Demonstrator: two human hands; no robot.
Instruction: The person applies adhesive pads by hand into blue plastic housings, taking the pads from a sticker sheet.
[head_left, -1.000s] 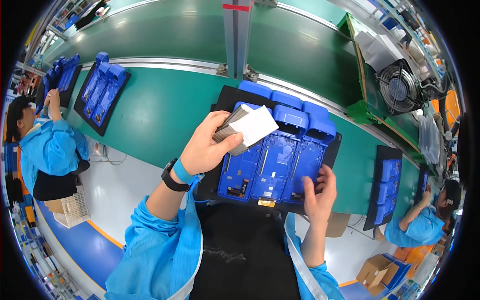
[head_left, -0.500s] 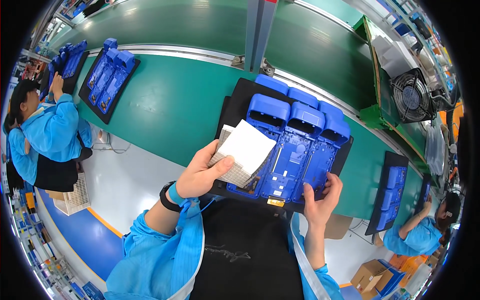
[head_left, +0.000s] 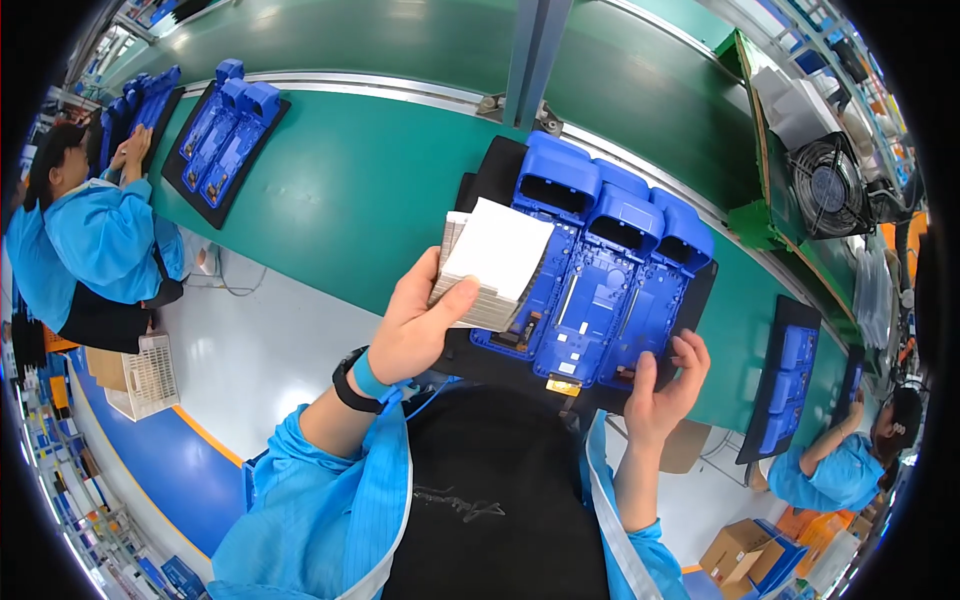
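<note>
My left hand grips a thick stack of white sheets, held above the left side of a black tray. Three blue plastic housings lie side by side in that tray on the green work surface. My right hand rests on the tray's near right corner, fingertips touching the lower end of the rightmost housing. A black wristband and blue strap sit on my left wrist.
A second black tray with blue housings lies far left, where a person in a blue coat works. Another tray and a person are at the right. A fan stands beyond the belt.
My left hand with the white stack has come down and toward me, now over the tray's left edge. The right hand has stayed at the tray's near right corner.
</note>
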